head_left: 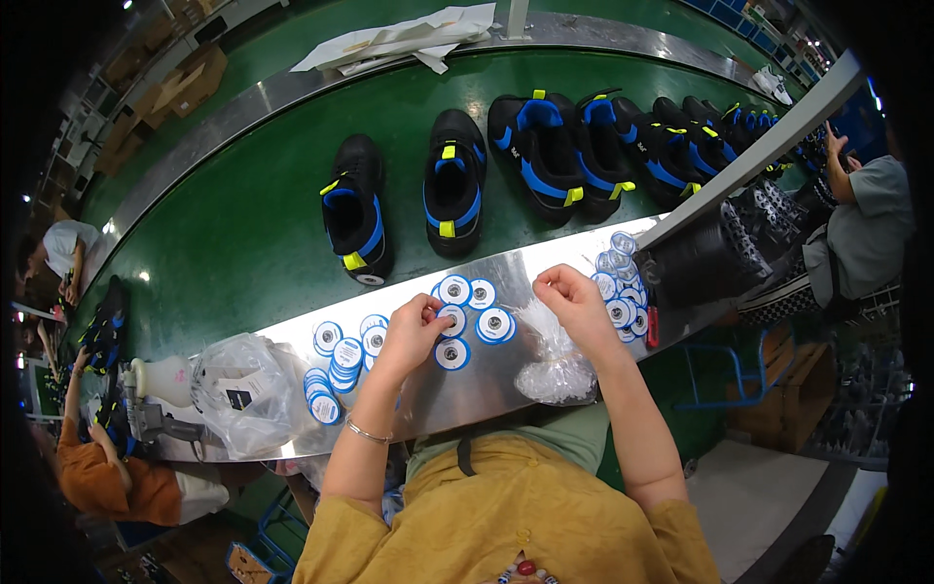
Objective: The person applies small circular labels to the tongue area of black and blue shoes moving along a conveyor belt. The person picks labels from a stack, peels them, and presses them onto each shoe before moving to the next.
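My left hand (413,331) rests on the steel ledge (486,384) with its fingertips on a round blue-and-white disc (450,318). Three more such discs (494,324) lie flat around it. My right hand (574,300) is pinched on the top of a small clear plastic bag (553,360) that hangs down to the ledge. More discs are piled to the left (341,360) and to the right (623,292) of my hands.
Black shoes with blue and yellow straps (452,185) ride on the green conveyor belt (243,234) beyond the ledge. A larger crumpled plastic bag (248,389) and a white bottle (165,380) sit at the left. Other people work at the left and right edges.
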Available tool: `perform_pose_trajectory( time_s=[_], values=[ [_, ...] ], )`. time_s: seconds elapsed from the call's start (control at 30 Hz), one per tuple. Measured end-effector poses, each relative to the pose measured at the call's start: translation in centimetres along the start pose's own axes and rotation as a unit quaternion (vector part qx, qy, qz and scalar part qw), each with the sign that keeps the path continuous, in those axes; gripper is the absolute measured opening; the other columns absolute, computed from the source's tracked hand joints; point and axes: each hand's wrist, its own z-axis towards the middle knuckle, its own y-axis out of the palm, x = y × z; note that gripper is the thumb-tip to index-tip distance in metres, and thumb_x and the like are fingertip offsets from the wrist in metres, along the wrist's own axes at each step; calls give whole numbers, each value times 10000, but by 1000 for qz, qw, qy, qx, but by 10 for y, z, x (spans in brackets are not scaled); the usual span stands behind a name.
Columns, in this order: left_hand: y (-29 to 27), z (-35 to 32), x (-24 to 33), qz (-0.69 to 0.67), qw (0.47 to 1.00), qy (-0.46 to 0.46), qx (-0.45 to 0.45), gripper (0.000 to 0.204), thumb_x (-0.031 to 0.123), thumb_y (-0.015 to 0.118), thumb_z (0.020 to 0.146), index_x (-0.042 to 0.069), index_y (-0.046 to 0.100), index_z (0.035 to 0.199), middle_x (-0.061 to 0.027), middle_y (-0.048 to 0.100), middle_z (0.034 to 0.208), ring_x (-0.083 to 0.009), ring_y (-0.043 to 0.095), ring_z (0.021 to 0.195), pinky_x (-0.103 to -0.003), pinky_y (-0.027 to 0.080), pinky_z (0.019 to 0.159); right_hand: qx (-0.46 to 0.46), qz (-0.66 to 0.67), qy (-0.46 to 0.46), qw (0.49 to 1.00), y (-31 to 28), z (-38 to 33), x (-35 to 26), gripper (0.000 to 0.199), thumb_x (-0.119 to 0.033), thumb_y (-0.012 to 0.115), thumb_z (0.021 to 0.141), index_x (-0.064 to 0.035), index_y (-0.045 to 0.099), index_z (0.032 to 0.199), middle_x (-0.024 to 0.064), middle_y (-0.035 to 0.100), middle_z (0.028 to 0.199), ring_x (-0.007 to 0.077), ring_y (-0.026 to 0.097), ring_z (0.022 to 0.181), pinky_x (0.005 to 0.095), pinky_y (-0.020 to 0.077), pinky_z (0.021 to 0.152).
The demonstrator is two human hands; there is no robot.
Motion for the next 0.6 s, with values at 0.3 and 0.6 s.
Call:
perform_pose_trajectory(
  time_s=[0.3, 0.6],
  values=[
    [-4, -9, 26, -57, 993, -95, -26, 157, 109, 661, 870, -37, 682, 926, -76, 650, 677, -119, 582, 578, -278, 472, 551, -36, -60, -25, 997, 19, -4, 19, 132, -136, 616, 901, -4, 612, 903, 23, 567, 679, 80, 494, 613, 255, 411, 559],
    [-3, -21, 37, -49, 995, -91, 6, 268, 75, 681, 851, -60, 663, 1082, -62, 647, 685, -101, 597, 605, -246, 445, 484, -46, -85, 1, 995, 15, -8, 26, 167, -166, 630, 888, -1, 604, 884, 57, 579, 644, 108, 512, 578, 289, 403, 535]
  ],
)
